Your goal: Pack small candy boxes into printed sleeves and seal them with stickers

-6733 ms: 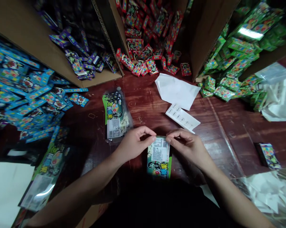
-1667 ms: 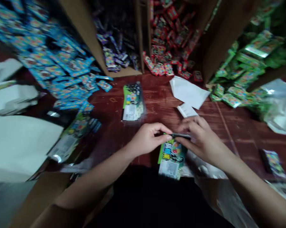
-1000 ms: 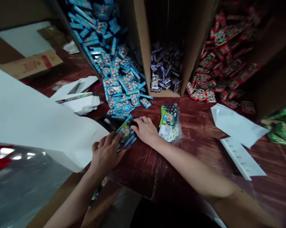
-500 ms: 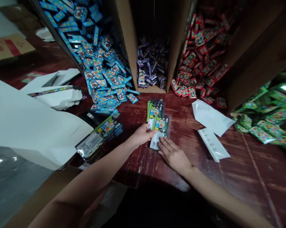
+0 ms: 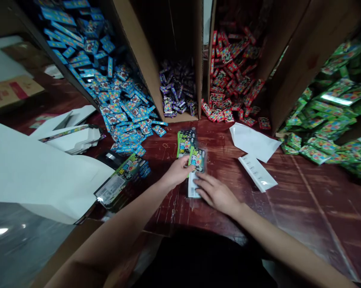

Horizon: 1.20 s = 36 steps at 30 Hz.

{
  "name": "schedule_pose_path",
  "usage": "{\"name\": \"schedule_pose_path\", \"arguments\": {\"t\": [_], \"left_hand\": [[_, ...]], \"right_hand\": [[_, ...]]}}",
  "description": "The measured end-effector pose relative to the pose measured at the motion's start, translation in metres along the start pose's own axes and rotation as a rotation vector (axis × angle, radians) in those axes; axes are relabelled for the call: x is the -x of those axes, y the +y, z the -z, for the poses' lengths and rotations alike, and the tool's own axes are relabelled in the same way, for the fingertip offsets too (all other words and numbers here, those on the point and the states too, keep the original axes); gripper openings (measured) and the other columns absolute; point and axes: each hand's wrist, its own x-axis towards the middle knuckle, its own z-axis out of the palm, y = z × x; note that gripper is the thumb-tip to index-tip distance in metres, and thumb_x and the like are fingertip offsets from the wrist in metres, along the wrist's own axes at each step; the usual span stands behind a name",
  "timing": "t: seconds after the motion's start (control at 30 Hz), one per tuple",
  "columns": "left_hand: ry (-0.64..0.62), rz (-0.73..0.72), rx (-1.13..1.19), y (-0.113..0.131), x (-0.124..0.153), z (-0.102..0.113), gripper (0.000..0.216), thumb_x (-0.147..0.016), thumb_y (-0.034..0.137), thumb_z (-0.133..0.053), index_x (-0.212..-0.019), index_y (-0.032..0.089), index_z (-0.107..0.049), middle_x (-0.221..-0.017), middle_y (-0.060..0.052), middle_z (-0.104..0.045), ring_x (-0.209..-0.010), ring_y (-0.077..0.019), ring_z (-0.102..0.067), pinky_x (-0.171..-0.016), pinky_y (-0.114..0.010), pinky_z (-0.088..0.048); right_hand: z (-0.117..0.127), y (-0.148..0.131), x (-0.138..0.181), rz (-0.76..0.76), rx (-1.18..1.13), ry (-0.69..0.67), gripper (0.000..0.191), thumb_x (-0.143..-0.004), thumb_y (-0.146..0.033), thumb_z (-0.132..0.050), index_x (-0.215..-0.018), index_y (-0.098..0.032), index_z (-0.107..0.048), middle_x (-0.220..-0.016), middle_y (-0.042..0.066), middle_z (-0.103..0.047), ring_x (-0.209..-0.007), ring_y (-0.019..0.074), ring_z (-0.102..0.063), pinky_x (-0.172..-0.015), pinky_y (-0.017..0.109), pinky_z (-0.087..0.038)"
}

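Observation:
A green and black printed bag [image 5: 196, 166] in clear film lies on the dark red table [image 5: 288, 208], just in front of me. My left hand [image 5: 177, 173] grips its left edge with curled fingers. My right hand [image 5: 214, 193] lies on its near end, over the white label, fingers stretched out. Behind it, a second bag of the same kind [image 5: 184, 143] rests flat and is partly overlapped by the first. A stack of flat bags [image 5: 120, 180] lies to the left of my left hand.
Open cartons stand at the back with small packets spilling out: blue [image 5: 120, 104], purple [image 5: 176, 94], red [image 5: 231, 84], green [image 5: 324, 120]. A white sheet [image 5: 252, 142] and label strip [image 5: 256, 173] lie to the right. Large white sheets [image 5: 33, 172] cover the left.
My view has swung back to the right from the stack at the left. Both hands brought a bag from that stack and set it before the other bag; my right hand has slid onto its near end.

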Motion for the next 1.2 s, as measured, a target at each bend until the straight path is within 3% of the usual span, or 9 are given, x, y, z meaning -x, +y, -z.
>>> {"name": "schedule_pose_path", "arguments": {"t": [0.1, 0.27, 0.43, 0.63, 0.77, 0.87, 0.97, 1.1, 1.2], "left_hand": [[-0.055, -0.101, -0.089, 0.006, 0.015, -0.007, 0.031, -0.089, 0.032, -0.063, -0.117, 0.018, -0.069, -0.107, -0.004, -0.073, -0.094, -0.019, -0.065, -0.085, -0.028, -0.05], [-0.034, -0.245, -0.275, 0.02, 0.037, -0.011, 0.032, -0.098, 0.041, -0.051, -0.115, 0.02, -0.069, -0.093, -0.001, -0.071, -0.084, -0.0185, -0.063, -0.079, -0.027, -0.049], [-0.03, -0.266, -0.325, 0.026, 0.045, -0.009, 0.035, -0.099, 0.04, -0.049, -0.122, 0.022, -0.068, -0.086, -0.001, -0.07, -0.088, -0.0204, -0.066, -0.085, -0.03, -0.051], [-0.099, -0.183, -0.265, 0.027, 0.046, -0.004, 0.031, -0.097, 0.038, -0.053, -0.115, 0.02, -0.071, -0.089, -0.002, -0.073, -0.092, -0.0215, -0.067, -0.087, -0.032, -0.053], [-0.432, -0.077, 0.046, 0.028, 0.052, -0.006, 0.043, -0.083, 0.03, -0.074, -0.123, 0.017, -0.064, -0.116, -0.009, -0.073, -0.109, -0.0232, -0.068, -0.096, -0.036, -0.052], [-0.532, 0.053, 0.228, 0.018, 0.054, -0.015, 0.055, -0.07, 0.025, -0.086, -0.119, 0.014, -0.064, -0.114, -0.013, -0.074, -0.103, -0.023, -0.071, -0.093, -0.038, -0.054], [-0.323, 0.074, 0.289, 0.006, 0.048, -0.024, 0.036, -0.072, 0.032, -0.084, -0.099, 0.013, -0.069, -0.102, -0.012, -0.077, -0.092, -0.0215, -0.073, -0.09, -0.039, -0.055], [-0.107, 0.02, 0.414, -0.001, 0.034, -0.027, 0.031, -0.079, 0.037, -0.079, -0.097, 0.014, -0.07, -0.105, -0.01, -0.077, -0.1, -0.0237, -0.072, -0.099, -0.041, -0.053], [-0.131, -0.029, 0.453, -0.004, 0.027, -0.03, 0.032, -0.084, 0.033, -0.073, -0.111, 0.016, -0.068, -0.118, -0.009, -0.074, -0.112, -0.0257, -0.068, -0.105, -0.041, -0.049]], "right_hand": [[0.031, 0.006, -0.02, -0.102, -0.04, 0.182, 0.043, -0.1, -0.029, -0.053, -0.141, -0.018, -0.052, -0.147, 0.016, -0.052, -0.139, 0.0275, -0.049, -0.115, 0.048, -0.044], [0.069, 0.013, -0.043, -0.23, -0.175, 0.07, 0.031, -0.093, -0.03, -0.066, -0.12, -0.018, -0.059, -0.101, 0.007, -0.069, -0.095, 0.0221, -0.067, -0.087, 0.04, -0.056], [0.09, 0.015, -0.054, -0.222, -0.097, 0.136, 0.034, -0.083, -0.035, -0.078, -0.106, -0.018, -0.06, -0.104, 0.008, -0.065, -0.096, 0.0214, -0.062, -0.084, 0.035, -0.05], [0.12, 0.013, -0.059, -0.086, -0.106, -0.239, 0.02, -0.093, -0.036, -0.067, -0.081, -0.02, -0.069, -0.078, 0.0, -0.065, -0.071, 0.0144, -0.061, -0.066, 0.026, -0.044], [0.149, 0.008, -0.061, -0.03, -0.431, -0.548, 0.018, -0.096, -0.033, -0.06, -0.097, -0.026, -0.077, -0.096, -0.001, -0.075, -0.082, 0.0149, -0.071, -0.076, 0.027, -0.053], [0.16, 0.009, -0.06, -0.053, -0.567, -0.565, 0.017, -0.093, -0.039, -0.064, -0.092, -0.028, -0.078, -0.098, -0.002, -0.077, -0.088, 0.0173, -0.073, -0.084, 0.03, -0.058], [0.145, 0.012, -0.053, -0.128, -0.408, -0.341, 0.023, -0.094, -0.044, -0.062, -0.091, -0.026, -0.076, -0.115, 0.005, -0.075, -0.106, 0.0216, -0.072, -0.101, 0.039, -0.053], [0.089, 0.011, -0.037, -0.399, -0.329, 0.151, 0.04, -0.097, -0.048, -0.056, -0.129, -0.024, -0.059, -0.129, 0.01, -0.069, -0.119, 0.0231, -0.067, -0.103, 0.044, -0.053], [0.04, 0.011, -0.025, -0.555, -0.342, 0.117, 0.032, -0.099, -0.05, -0.048, -0.116, -0.024, -0.057, -0.103, 0.01, -0.077, -0.096, 0.0279, -0.075, -0.08, 0.04, -0.062]]}}
